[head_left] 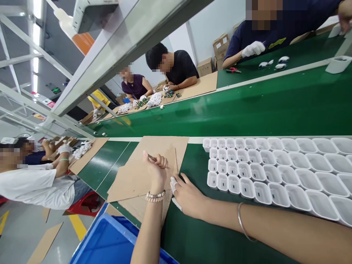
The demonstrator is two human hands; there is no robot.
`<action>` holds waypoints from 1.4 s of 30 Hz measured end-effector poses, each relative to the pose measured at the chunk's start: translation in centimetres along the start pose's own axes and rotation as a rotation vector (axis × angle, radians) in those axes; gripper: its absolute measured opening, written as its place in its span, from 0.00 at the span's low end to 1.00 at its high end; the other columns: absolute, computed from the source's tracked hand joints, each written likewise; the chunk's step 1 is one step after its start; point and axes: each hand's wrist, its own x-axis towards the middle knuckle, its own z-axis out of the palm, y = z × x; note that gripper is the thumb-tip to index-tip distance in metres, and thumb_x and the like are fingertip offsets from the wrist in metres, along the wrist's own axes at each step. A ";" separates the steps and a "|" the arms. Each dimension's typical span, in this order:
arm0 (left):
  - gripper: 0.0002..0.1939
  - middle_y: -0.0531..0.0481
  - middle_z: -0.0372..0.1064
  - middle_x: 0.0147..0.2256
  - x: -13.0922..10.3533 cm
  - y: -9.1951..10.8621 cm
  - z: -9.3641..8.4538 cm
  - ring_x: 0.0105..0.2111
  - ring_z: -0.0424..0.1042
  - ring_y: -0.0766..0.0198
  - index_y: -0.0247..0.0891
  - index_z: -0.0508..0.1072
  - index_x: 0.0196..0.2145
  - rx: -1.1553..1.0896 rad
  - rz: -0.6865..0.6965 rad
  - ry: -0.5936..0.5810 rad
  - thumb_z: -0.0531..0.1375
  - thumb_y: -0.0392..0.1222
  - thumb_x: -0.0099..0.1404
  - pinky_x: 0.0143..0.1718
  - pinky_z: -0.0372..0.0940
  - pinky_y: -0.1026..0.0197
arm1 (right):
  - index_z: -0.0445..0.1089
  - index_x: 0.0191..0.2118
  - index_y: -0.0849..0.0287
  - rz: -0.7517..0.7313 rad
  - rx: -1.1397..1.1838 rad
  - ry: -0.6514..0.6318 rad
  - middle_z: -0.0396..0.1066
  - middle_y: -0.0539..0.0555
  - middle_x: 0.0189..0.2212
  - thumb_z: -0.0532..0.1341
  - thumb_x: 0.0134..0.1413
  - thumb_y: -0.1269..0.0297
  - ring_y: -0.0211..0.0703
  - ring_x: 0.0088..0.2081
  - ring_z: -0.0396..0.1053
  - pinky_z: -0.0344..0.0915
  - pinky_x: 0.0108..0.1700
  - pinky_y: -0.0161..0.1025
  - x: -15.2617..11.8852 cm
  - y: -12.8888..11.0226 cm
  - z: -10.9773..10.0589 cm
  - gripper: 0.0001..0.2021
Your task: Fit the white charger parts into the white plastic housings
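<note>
My left hand (156, 167), wearing a beaded bracelet, is closed palm-up around slim metal tweezers (152, 158). Their thin tips point right, above the cardboard sheet (134, 176). To the right, my right hand (189, 196) lies palm down by the cardboard's edge, its fingers apart. White finger covers (173, 184) sit on some of its fingertips, and a silver bangle circles the forearm. Whether anything small is under those fingertips I cannot tell. Beyond my right hand stand rows of white open plastic cups (254, 187), several with a small dark slot inside.
A blue bin (110, 234) stands below the table's left edge. Past the cups runs a green conveyor belt (233, 110). Across it, people work over white and coloured parts; red-handled pliers (233, 70) lie there. A slanted metal beam (115, 47) crosses overhead. Another person (41, 179) sits at left.
</note>
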 end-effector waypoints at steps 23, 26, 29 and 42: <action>0.39 0.61 0.32 0.12 1.2 -1.8 -0.2 0.12 0.35 0.75 0.40 0.43 0.11 0.084 0.013 -0.025 0.49 0.76 0.57 0.14 0.34 0.65 | 0.74 0.47 0.71 -0.003 -0.034 0.017 0.66 0.71 0.54 0.58 0.58 0.61 0.67 0.60 0.57 0.52 0.61 0.59 0.0 0.0 0.1 0.19; 0.39 0.61 0.32 0.12 1.2 -1.8 -0.2 0.12 0.35 0.76 0.40 0.43 0.11 0.098 0.009 -0.017 0.50 0.76 0.57 0.14 0.35 0.65 | 0.75 0.47 0.71 -0.004 -0.036 0.017 0.67 0.71 0.54 0.57 0.58 0.61 0.67 0.60 0.57 0.52 0.61 0.59 0.0 0.0 0.0 0.19; 0.38 0.61 0.32 0.12 1.3 -2.0 -0.1 0.11 0.35 0.75 0.40 0.43 0.11 0.105 0.009 -0.002 0.49 0.76 0.58 0.14 0.35 0.66 | 0.75 0.46 0.71 0.000 -0.036 0.017 0.67 0.71 0.54 0.57 0.59 0.61 0.68 0.60 0.57 0.53 0.61 0.59 0.0 0.0 0.1 0.19; 0.37 0.61 0.32 0.12 0.5 -2.2 0.6 0.12 0.35 0.75 0.40 0.44 0.11 0.122 0.058 0.034 0.46 0.70 0.63 0.14 0.35 0.66 | 0.76 0.44 0.70 0.003 -0.036 0.024 0.70 0.69 0.51 0.57 0.59 0.60 0.66 0.59 0.59 0.51 0.61 0.59 0.2 0.0 0.2 0.18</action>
